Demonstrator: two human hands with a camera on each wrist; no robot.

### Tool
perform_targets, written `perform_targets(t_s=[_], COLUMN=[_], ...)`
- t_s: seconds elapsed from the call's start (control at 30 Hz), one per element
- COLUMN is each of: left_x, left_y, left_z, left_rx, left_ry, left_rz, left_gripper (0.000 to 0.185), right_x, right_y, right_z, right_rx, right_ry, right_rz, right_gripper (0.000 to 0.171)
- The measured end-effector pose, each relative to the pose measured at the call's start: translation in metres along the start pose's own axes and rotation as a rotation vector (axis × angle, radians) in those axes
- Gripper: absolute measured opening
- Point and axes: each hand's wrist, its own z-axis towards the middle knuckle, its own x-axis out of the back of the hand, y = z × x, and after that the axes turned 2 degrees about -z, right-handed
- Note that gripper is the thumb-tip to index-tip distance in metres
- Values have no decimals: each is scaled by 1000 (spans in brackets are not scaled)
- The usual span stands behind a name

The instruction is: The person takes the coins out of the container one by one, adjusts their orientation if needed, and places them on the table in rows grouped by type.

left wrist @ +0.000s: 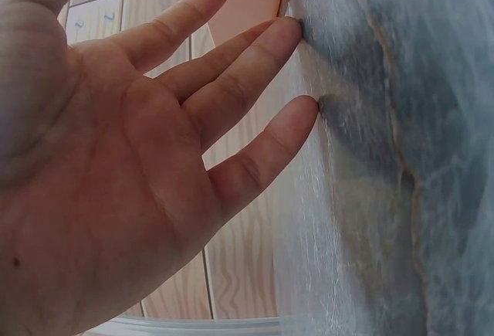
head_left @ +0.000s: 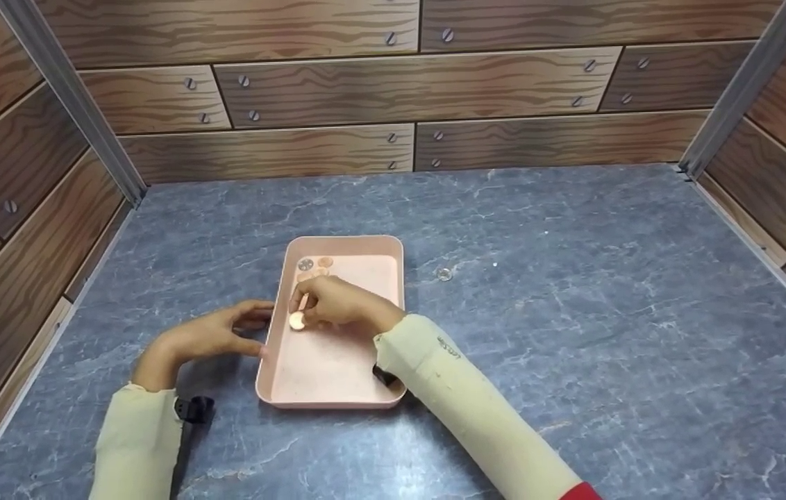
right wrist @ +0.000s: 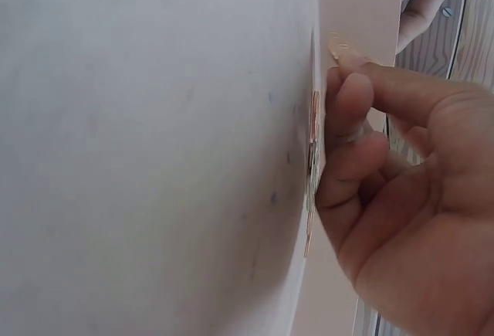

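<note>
A shallow pink tray (head_left: 337,375) lies on the blue marbled tabletop. Inside it, my right hand (head_left: 337,300) pinches a shiny copper-coloured coin (head_left: 297,321) between thumb and fingers, near the left wall. The right wrist view shows this coin (right wrist: 336,46) at the fingertips. Several other coins lie flat in the tray's far left corner, among them a silver coin (head_left: 305,264) and a copper coin (head_left: 325,262); my right hand partly covers this group. Outside the left wall is my left hand (head_left: 216,333), fingers spread and relaxed, fingertips at the tray's side.
One more silvery coin (head_left: 444,274) lies on the tabletop (head_left: 573,312) to the right of the tray. Wood-patterned panels (head_left: 323,90) enclose the table at the back and both sides, with metal posts (head_left: 77,97) at the corners.
</note>
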Motion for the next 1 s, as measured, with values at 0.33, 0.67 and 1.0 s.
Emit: perform_targets(t_s=[0.33,0.67,1.0], left_x=[-2,-1,0], left_y=[-1,4,3], left_z=[4,1,0], left_rx=[-2,14,21], left_ry=[-16,1,-1], left_rz=[-25,17,5], left_gripper=[81,83,82], right_x=[14,39,59], right_y=[2,-10,-21], right_z=[-2,-8,-16], right_rx=[-23,34,26], right_ry=[47,71,92], right_rz=[37,207,207], right_gripper=[23,20,21])
